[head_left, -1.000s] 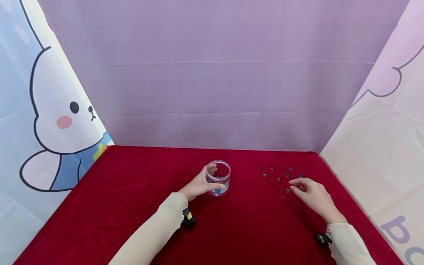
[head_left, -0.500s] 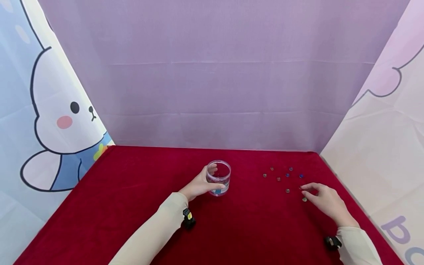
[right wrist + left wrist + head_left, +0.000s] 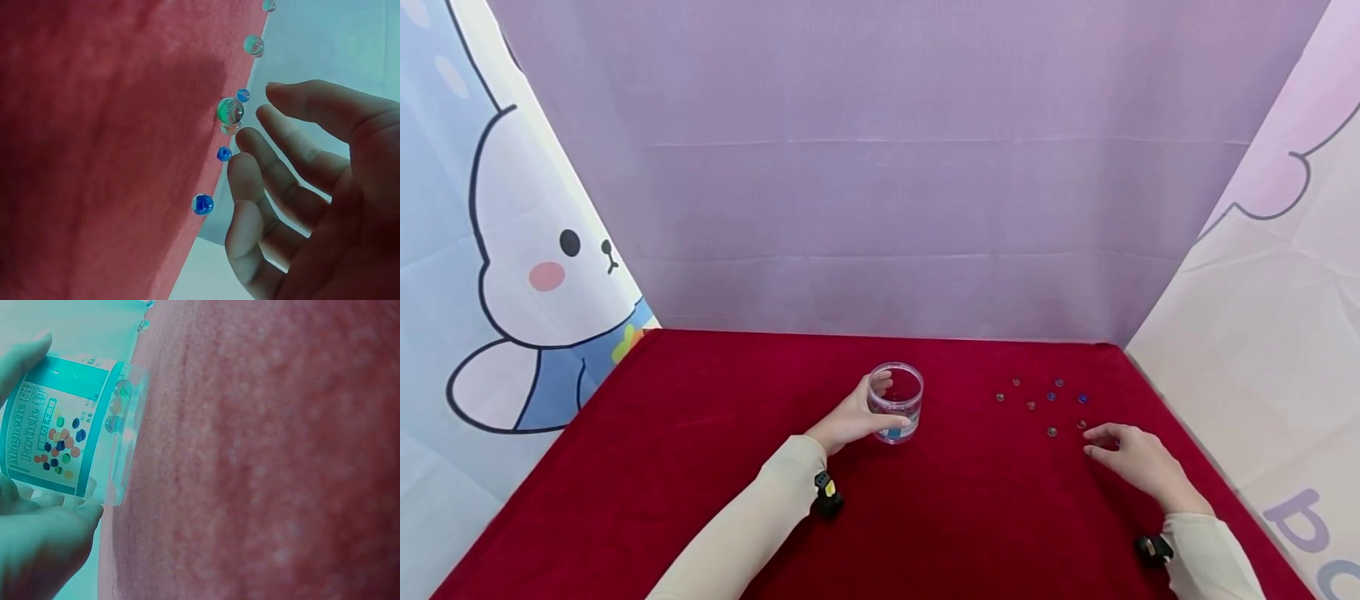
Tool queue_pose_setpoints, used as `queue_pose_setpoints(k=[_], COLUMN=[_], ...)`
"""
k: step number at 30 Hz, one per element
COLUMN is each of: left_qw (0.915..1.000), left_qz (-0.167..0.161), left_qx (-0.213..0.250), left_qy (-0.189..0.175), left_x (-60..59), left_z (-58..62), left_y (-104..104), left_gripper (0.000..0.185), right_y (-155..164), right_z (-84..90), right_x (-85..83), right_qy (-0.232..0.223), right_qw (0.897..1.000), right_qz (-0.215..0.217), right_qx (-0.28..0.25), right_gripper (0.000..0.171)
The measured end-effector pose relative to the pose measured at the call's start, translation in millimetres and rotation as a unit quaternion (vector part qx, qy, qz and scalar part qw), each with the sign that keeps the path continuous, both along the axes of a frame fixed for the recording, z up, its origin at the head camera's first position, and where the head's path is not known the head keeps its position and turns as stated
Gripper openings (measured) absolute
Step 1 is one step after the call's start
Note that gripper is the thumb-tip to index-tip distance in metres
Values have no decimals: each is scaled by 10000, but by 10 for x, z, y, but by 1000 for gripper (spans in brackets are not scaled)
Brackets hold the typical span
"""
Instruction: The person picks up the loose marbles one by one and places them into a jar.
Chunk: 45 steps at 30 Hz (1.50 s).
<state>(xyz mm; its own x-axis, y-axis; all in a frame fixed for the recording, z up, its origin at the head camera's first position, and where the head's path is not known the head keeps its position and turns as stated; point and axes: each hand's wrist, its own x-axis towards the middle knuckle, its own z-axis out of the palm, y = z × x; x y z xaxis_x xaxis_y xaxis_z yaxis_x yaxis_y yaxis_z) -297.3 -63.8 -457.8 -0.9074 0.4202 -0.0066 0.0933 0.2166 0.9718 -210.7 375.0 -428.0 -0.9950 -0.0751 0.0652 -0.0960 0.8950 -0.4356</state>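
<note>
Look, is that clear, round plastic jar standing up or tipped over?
Upright: in the head view, the clear, round plastic jar has its rim on top and base on the red cloth, the left hand holding it.

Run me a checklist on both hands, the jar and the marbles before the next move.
1. Left hand grips the clear jar: ok, thumb and fingers round its side.
2. Jar upright: ok, standing on the red cloth.
3. Jar mouth uncovered: ok.
4. Right hand over the jar: not ok, it is well to the right.
5. Right hand touching the nearest marble: cannot tell.
6. Marbles gathered: not ok, several lie scattered on the cloth.
</note>
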Motion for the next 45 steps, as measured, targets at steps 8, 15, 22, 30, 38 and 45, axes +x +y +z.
queue_pose_setpoints(k=[8,15,22,30,38,45], left_qw=[10000,10000,10000,10000,10000,10000], left_qz=[22,-17,-5,2,-40,-19], left_qx=[-33,9,-13,-40,30,52], left_qy=[15,22,9,-3,6,-58], left_x=[-10,-17,-13,-15,25,-4], left_z=[-6,-7,-5,-6,36,15], left_y=[-7,-3,-2,0,10,16], left_gripper=[93,93,93,93,92,91], right_y=[-13,-20,-17,-15,-4,-10], right_z=[-7,-11,-21,-20,-13,4], right_x=[-36,-63,-73,-67,-72,-67], right_qy=[-334,-491,-430,-392,-321,-212], right_qw=[9993,9988,9990,9991,9993,9995], right_qz=[138,78,133,162,175,207], right_qx=[-88,-40,-9,12,89,128], right_gripper=[25,24,19,18,18,19])
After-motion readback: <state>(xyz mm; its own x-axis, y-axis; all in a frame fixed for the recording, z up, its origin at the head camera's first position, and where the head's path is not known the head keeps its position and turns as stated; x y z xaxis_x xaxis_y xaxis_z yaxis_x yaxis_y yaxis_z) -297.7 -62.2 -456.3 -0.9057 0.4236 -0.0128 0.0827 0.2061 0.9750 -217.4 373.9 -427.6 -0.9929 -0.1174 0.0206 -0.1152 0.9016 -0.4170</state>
